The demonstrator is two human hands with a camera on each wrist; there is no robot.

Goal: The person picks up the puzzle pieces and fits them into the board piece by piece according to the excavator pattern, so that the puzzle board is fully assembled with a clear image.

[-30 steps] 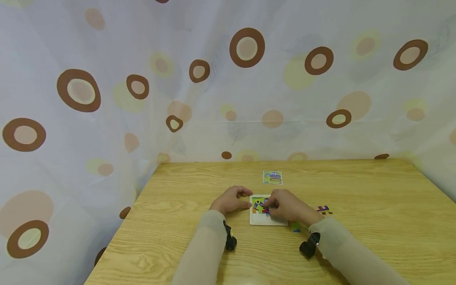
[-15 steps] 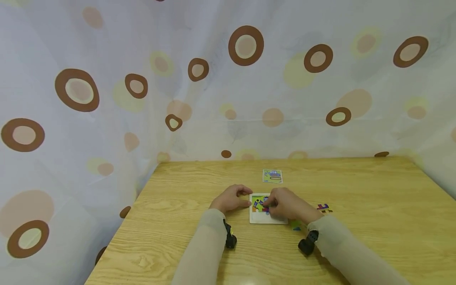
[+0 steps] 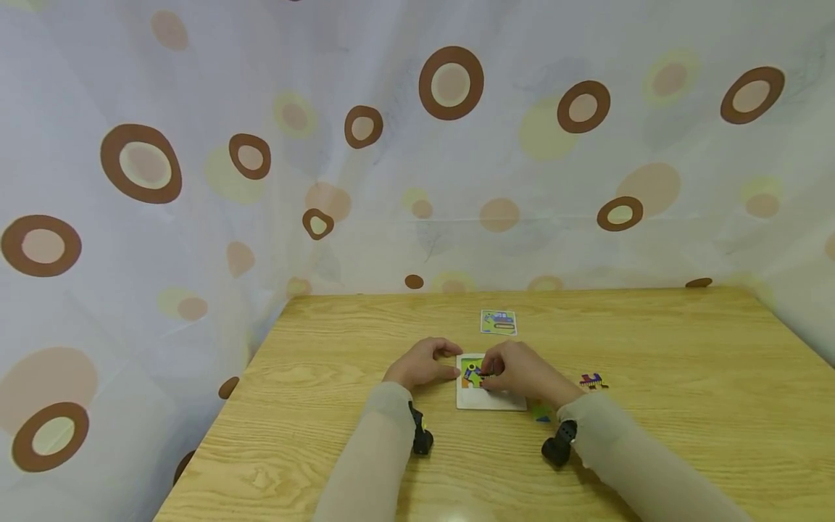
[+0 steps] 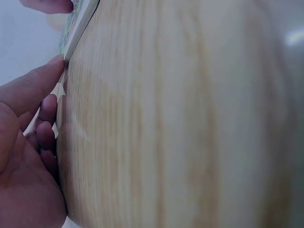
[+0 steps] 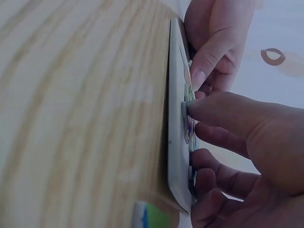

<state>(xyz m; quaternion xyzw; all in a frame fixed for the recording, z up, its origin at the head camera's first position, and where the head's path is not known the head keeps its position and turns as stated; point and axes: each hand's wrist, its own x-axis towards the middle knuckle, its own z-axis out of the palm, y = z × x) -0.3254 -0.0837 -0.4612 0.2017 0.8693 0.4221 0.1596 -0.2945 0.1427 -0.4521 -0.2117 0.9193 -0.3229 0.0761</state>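
white tray point(image 3: 471, 401): left fingers point(image 3: 446, 373) spread apart touching it; right fingers point(image 5: 223, 107) pinch a piece point(image 5: 185, 109).

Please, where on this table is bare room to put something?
Free: the wooden table right of the red-and-blue puzzle piece, and left of the left hand. Crowded: around the puzzle tray, with the right hand over it, the picture card beyond, a green-and-blue piece beside.

L fingers point(image 3: 447, 347) apart, R fingers point(image 5: 230, 180) curled
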